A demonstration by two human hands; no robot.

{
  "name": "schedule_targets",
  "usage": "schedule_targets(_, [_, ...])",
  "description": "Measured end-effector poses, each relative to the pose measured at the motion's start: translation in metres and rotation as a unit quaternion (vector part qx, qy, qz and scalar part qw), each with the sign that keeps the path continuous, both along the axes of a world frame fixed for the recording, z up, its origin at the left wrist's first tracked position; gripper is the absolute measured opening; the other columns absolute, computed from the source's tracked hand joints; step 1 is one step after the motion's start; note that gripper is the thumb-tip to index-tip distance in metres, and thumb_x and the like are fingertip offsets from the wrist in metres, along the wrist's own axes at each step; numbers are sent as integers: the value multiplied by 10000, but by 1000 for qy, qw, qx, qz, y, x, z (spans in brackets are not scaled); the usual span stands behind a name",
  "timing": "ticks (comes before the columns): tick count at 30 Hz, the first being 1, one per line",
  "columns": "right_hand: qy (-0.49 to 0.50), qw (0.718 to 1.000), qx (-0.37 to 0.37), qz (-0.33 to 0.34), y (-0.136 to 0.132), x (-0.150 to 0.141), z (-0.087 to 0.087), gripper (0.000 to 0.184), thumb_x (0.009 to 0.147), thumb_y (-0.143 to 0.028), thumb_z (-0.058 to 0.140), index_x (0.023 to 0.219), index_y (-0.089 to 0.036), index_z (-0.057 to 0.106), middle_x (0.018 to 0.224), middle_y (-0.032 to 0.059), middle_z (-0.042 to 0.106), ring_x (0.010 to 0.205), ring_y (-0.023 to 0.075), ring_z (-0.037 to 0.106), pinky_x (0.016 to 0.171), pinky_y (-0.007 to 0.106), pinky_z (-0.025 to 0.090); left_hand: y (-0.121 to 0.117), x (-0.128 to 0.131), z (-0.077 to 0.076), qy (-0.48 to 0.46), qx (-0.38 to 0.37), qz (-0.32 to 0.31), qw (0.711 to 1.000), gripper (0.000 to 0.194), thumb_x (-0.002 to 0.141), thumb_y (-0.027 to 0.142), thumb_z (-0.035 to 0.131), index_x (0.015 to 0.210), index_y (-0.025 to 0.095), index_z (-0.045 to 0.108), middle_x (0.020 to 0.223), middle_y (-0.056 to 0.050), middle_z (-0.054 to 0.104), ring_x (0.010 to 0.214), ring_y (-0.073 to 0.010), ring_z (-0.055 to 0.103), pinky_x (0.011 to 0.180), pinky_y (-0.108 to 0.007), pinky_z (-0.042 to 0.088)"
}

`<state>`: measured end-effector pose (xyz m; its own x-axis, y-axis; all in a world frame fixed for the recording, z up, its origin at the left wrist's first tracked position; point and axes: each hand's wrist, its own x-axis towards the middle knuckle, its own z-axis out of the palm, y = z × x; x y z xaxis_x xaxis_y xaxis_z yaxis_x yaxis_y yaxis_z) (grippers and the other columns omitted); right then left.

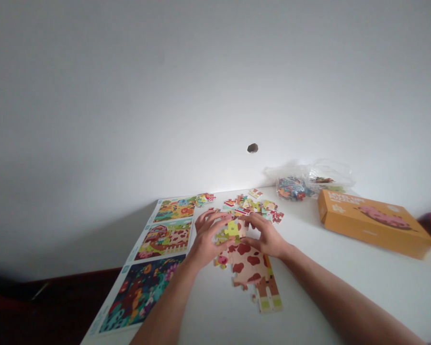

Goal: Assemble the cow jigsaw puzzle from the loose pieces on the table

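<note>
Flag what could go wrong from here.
The left hand and right hand frame the yellow-green piece; uneven pressure might pull apart the joined cow-patterned section beside it. The scattered pieces beyond both hands lie close, so a stray nudge could shift them.

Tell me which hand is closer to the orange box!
Right. The right hand is left of the orange box, with tabletop between; the left hand is farther left.

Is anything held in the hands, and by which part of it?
The left hand and right hand seem to hold a yellow-green puzzle section by its opposite sides; exact contact is unclear.
</note>
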<state>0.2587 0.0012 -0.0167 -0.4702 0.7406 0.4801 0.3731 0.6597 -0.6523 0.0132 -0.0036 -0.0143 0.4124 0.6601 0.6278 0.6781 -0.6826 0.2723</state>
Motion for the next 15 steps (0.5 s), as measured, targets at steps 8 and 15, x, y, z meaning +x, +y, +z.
schedule_targets(8, [-4, 1000, -6, 0, 0, 2, 0, 635, 794, -256, 728, 1373, -272, 470, 1057, 59, 590, 907, 208, 539, 784, 346, 475, 4, -4, -3, -14, 17, -2, 1000, 527, 787, 342, 753, 1290, 314, 598, 1293, -46, 603, 1270, -291, 446, 1113, -475, 324])
schedule_targets(15, [-3, 1000, 3, -5, 2, 2, -1, 537, 816, -256, 705, 1313, -283, 502, 1046, 52, 588, 902, 203, 540, 800, 353, 482, 3, -5, -1, -13, 20, 9, 1000, 556, 775, 345, 759, 1306, 323, 594, 1286, -49, 607, 1257, -299, 457, 1106, -491, 335])
